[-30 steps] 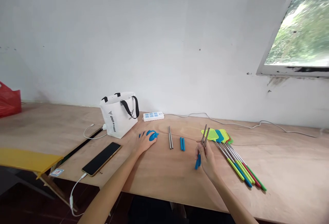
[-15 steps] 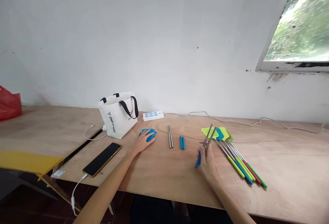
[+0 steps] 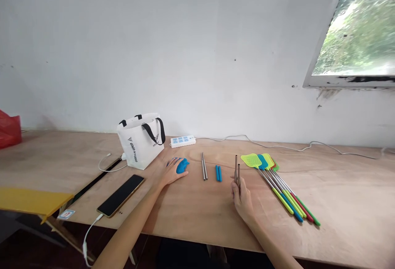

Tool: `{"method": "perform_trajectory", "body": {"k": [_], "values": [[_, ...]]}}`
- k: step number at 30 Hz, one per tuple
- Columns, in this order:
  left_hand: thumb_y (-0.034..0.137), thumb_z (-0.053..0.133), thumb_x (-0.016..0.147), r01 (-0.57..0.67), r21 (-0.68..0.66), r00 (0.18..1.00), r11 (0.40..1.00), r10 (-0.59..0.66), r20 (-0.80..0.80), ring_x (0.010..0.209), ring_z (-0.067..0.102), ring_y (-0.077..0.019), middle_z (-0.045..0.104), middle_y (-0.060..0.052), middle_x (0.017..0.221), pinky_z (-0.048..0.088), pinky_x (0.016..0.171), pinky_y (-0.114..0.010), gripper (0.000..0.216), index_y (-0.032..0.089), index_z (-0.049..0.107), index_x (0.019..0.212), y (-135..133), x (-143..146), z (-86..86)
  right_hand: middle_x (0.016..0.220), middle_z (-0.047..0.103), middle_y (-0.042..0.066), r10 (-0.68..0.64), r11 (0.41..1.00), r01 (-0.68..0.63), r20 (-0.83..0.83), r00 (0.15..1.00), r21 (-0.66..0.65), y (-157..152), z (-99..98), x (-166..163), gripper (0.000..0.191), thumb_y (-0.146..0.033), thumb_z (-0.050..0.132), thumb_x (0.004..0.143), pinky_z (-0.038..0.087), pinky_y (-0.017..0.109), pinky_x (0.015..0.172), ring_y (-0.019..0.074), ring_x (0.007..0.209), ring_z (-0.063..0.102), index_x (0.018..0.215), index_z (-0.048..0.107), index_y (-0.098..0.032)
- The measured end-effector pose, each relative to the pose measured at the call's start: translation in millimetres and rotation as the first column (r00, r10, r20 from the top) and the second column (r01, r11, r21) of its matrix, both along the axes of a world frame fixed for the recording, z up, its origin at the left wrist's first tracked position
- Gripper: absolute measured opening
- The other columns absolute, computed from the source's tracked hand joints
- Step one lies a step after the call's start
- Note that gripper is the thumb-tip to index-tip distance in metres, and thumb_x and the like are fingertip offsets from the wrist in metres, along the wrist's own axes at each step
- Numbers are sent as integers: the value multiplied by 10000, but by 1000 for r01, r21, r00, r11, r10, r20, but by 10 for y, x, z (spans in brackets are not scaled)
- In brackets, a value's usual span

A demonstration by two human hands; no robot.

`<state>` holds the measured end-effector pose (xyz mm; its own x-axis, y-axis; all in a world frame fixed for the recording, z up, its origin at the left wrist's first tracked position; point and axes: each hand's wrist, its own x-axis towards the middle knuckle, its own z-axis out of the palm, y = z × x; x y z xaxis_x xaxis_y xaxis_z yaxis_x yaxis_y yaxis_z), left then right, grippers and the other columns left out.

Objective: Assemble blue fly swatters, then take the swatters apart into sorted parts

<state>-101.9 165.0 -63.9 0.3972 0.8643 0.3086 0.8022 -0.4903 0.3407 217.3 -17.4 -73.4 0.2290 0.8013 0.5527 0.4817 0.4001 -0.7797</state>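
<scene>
Straightened upright, thin metal rods (image 3: 237,169) gripped by right hand (image 3: 242,197) — left hand (image 3: 169,173) rests open-fingered on blue plastic lump (image 3: 182,165) beside white tote bag (image 3: 140,141), plywood table (image 3: 197,211).

Matt plywood surface (image 3: 197,207) (grain showing); the rods (image 3: 237,169) look like dull brushed metal, the phone (image 3: 121,195) glossy glass, the bag (image 3: 138,143) white cloth.

- A bag (image 3: 140,139) is set on the table (image 3: 197,211), with a power strip (image 3: 183,140) just right of it.
- A phone (image 3: 121,195) is laid before the bag.
- Rods (image 3: 236,166) are held in the right hand (image 3: 242,199); swatters (image 3: 277,184) are laid to its right.
</scene>
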Motion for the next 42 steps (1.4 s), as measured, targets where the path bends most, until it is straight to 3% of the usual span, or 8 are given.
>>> {"method": "perform_trajectory", "body": {"k": [9, 17, 25, 29, 33, 37, 40, 42], "values": [[539, 654, 852, 46, 115, 999, 992, -48, 15, 1231, 548, -315, 623, -73, 1297, 396, 1088, -462, 533, 268, 588, 1307, -95, 45, 45, 672, 503, -15, 53, 998, -54, 72, 996, 12, -28, 93, -70, 403, -507, 373, 1004, 478, 292, 610, 175, 575, 529, 1166, 610, -223], [582, 601, 893, 162, 13, 986, 987, -162, -27, 1273, 551, -291, 590, -50, 1397, 393, 1134, -428, 486, 299, 648, 1286, -104, 35, 53, 670, 484, -22, 29, 1000, -29, 33, 999, 5, -31, 78, -40, 385, -494, 379, 1006, 449, 279, 585, 167, 571, 499, 1159, 610, -226], [618, 556, 921, 33, 34, 999, 999, -31, -41, 1343, 511, -294, 552, -47, 1474, 330, 1193, -475, 540, 302, 623, 1353, 172, -31, -73, 666, 489, -20, 37, 999, -38, 50, 998, 23, -28, 77, -61, 393, -500, 374, 1000, 460, 287, 592, 173, 559, 500, 1157, 614, -231], [601, 536, 939, 49, 102, 996, 994, -41, -73, 1387, 474, -289, 518, -34, 1516, 287, 1218, -479, 507, 297, 652, 1328, 194, -22, -58, 684, 499, -17, 46, 999, -47, 46, 998, 21, -34, 79, -63, 394, -497, 372, 1005, 462, 286, 602, 170, 570, 505, 1153, 615, -224], [531, 420, 1008, 121, 168, 991, 978, -109, -81, 1365, 501, -247, 610, -35, 1424, 227, 1240, -484, 435, 278, 736, 1167, 77, -22, 29, 665, 499, -24, 63, 998, -63, 10, 998, -27, -38, 84, -53, 400, -538, 376, 1005, 452, 290, 590, 173, 560, 502, 1109, 608, -231], [427, 300, 1042, 59, 298, 990, 953, -94, 104, 1276, 565, -241, 679, -47, 1315, 256, 1219, -488, 480, 253, 745, 1076, -185, 43, 136, 607, 488, -36, 78, 989, -81, -24, 997, -125, -5, 73, -37, 399, -594, 401, 991, 413, 273, 529, 164, 528, 493, 875, 563, -248], [422, 272, 1051, 67, 331, 946, 941, -165, 278, 1238, 579, -242, 702, -58, 1240, 260, 1212, -480, 477, 253, 713, 1113, -495, 306, 216, 595, 495, -33, 88, 988, -88, -5, 996, -129, 33, 74, -39, 437, -628, 437, 967, 391, 260, 520, 155, 542, 469, 763, 514, -249], [492, 338, 1035, 177, 256, 886, 950, -267, 379, 1239, 572, -262, 683, -79, 1261, 320, 1173, -468, 437, 252, 662, 1201, -717, 607, 277, 608, 515, -27, 96, 989, -94, 14, 995, -118, 43, 85, -46, 454, -647, 471, 944, 388, 255, 525, 151, 558, 461, 737, 515, -246]]}}
